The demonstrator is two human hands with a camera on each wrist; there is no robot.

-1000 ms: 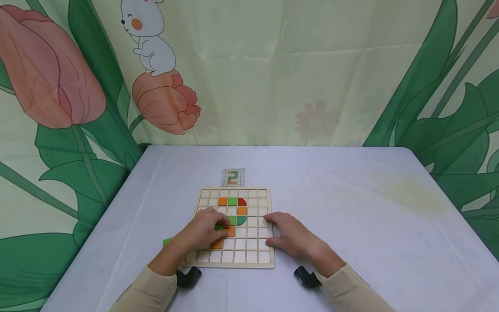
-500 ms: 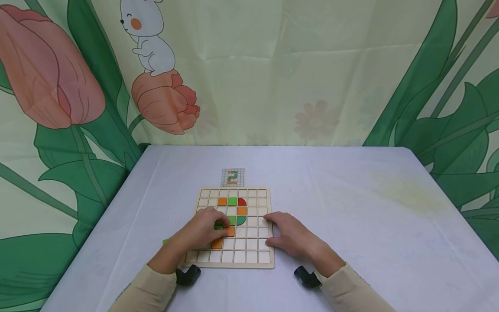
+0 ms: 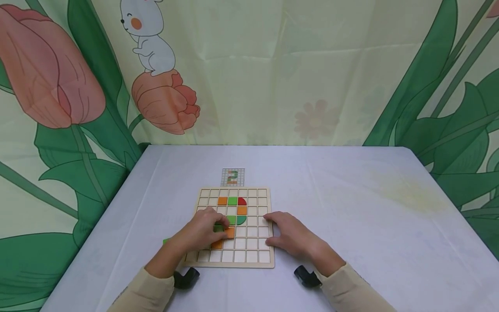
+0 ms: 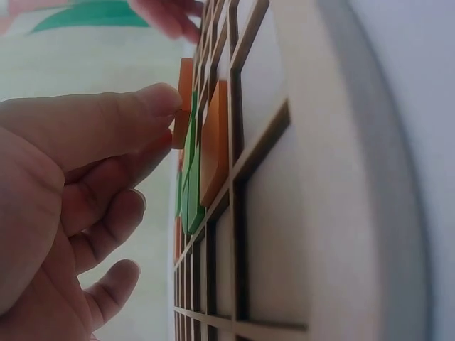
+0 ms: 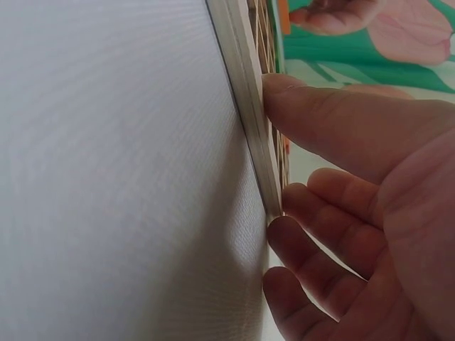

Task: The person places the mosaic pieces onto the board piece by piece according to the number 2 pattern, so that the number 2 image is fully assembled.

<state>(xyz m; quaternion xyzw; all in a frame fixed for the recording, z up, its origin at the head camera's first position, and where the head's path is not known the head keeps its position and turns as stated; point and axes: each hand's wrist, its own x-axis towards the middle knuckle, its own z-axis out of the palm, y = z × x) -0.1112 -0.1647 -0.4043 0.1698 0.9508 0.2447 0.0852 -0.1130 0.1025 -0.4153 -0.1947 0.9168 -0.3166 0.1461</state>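
Observation:
My left hand (image 3: 204,229) pinches an orange square tile (image 4: 183,121) between thumb and fingers, just above the wooden grid board (image 3: 252,256). Beneath the hand, another orange tile (image 4: 215,149) and green tiles (image 4: 193,192) sit on the grid, partly covered in the head view. Further up the board are an orange tile (image 3: 222,201), a light green tile (image 3: 232,201), a red rounded tile (image 3: 241,202) and a dark green rounded tile (image 3: 241,220). My right hand (image 3: 294,234) rests its thumb and fingertips on the board's right edge, fingers loosely bent.
Behind the board lies a small gridded pattern card (image 3: 233,177) showing a figure like a 2. A green piece (image 3: 166,241) pokes out left of the left forearm. The white-covered table (image 3: 351,195) ends at a printed curtain (image 3: 249,86).
The left wrist has shifted slightly to the left, and the pinched orange tile sits marginally lower. My right hand stays in place on the board's edge.

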